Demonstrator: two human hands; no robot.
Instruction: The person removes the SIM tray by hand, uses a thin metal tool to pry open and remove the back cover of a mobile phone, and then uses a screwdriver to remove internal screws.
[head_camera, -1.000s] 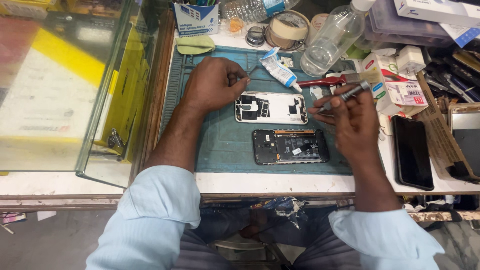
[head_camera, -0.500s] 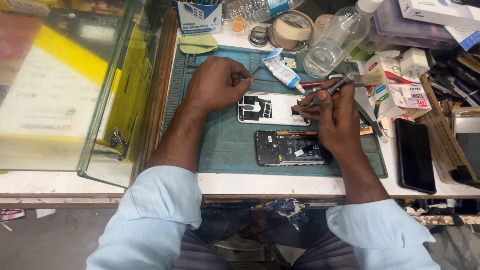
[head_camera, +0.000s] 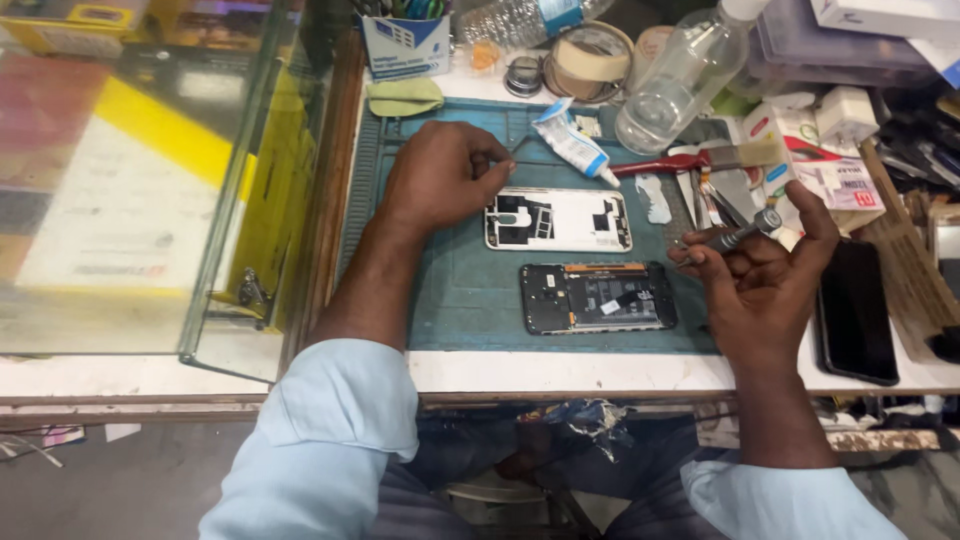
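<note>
A: Illumination? Even and bright from overhead; shadows on the worktop (head_camera: 450, 370) are soft.

B: Defects? Glare on the glass case (head_camera: 150, 200) at 9 o'clock; slight edge distortion; centre sharp.

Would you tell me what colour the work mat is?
Teal, a blue-green, in the head view: work mat.

white-red box (head_camera: 812, 150) right of mat, blue-white card box (head_camera: 405, 45) behind, dark screen (head_camera: 856, 322) at right

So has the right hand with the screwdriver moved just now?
Yes. The right hand with the screwdriver has pulled back to the right, off the white phone cover, toward the black phone.
</note>
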